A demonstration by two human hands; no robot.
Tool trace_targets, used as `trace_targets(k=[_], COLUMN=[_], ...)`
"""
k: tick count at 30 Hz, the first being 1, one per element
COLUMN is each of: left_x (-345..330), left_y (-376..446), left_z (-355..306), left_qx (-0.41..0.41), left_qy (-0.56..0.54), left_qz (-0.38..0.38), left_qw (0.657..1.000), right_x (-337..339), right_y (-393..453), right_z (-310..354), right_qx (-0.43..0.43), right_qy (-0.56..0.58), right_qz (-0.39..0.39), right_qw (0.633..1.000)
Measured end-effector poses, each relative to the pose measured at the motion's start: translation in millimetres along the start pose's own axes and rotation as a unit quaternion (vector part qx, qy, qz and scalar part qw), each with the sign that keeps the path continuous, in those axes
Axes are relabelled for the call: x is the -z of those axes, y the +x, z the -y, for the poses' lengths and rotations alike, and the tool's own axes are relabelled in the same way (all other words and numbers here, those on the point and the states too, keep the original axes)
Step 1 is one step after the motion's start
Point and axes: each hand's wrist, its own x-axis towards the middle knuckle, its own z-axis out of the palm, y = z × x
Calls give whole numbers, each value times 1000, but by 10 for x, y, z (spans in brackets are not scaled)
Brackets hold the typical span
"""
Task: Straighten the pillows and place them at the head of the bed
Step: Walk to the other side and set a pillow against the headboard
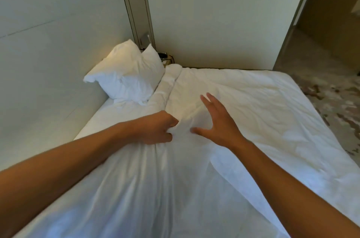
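Two white pillows [126, 74] lean crumpled against the left wall at the far corner of the bed, one partly behind the other. A white duvet [243, 105] covers the bed, its folded edge running from the pillows toward me. My left hand [155, 130] is closed on a bunch of the duvet fabric at that fold. Just to its right, my right hand [218, 124] hovers over the duvet with fingers spread and nothing in it. Both hands are well short of the pillows.
A pale wall [39, 42] runs along the bed's left side and another behind its far end. Small dark items [164, 57] sit in the corner gap behind the pillows. Patterned carpet [335, 101] and an open doorway [321, 33] lie to the right.
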Motion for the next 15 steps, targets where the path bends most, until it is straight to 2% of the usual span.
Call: trace_targets(k=[3,5,7,10,15], left_x=[184,271,330,402,168], left_y=[-412,-648,-830,-979,-1007], left_z=[154,297,491,796,1198], left_qx=[-35,-54,-67,-74,-52], left_qy=[4,4,-12,-31,-44], left_qz=[14,4,-22,-68,-81], left_qw=[999,999,997,995,994], right_x=[-109,-234,-363,-477,-508], right_y=[201,224,147,-4,-342], right_z=[408,623,784,965,1244], right_qx=[96,115,89,51,-25], right_qy=[-50,-49,-37,-80,-71], right_qz=[58,56,27,-19,11], right_qw=[992,991,995,995,997])
